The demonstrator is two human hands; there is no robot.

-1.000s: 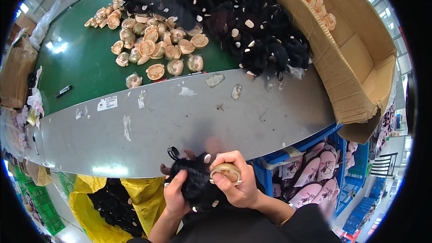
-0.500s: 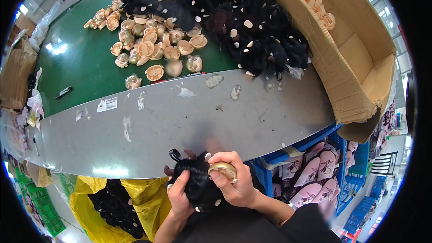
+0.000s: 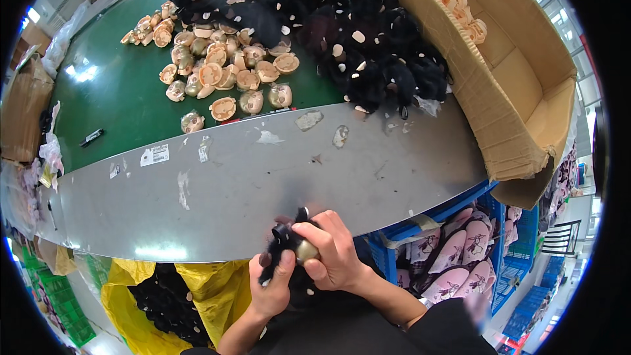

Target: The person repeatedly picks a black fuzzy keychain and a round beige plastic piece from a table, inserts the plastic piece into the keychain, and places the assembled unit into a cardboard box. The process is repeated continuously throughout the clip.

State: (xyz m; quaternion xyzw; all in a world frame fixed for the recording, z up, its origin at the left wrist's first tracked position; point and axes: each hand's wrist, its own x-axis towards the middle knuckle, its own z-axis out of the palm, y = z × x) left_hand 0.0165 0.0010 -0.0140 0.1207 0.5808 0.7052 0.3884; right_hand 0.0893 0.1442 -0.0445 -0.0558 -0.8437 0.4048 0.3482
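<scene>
Close together at the table's near edge, my left hand [image 3: 271,289] and my right hand [image 3: 336,256] are both closed. In my left hand is a black furry plush piece [image 3: 281,239] with a small loop and pale and brown bits. My right hand presses a rounded gold plastic face shell [image 3: 307,252] against the fur, its outer side showing; the fingers hide most of it. Farther back lie a pile of peach and gold face shells [image 3: 210,74], some hollow side up, and a big heap of black furry plush pieces [image 3: 374,46].
The grey metal table edge [image 3: 263,177] borders a green work surface [image 3: 112,105]. A black marker [image 3: 92,137] lies at left. At right, a cardboard box [image 3: 519,92] holds peach pieces. Below are a blue crate [image 3: 391,266] of pink slippers [image 3: 453,253] and a yellow bag [image 3: 220,296] with black pieces.
The gold shell has turned, from its hollow side showing to its rounded outside, and now sits against the plush. My hands have drawn closer together, the left shifting right.
</scene>
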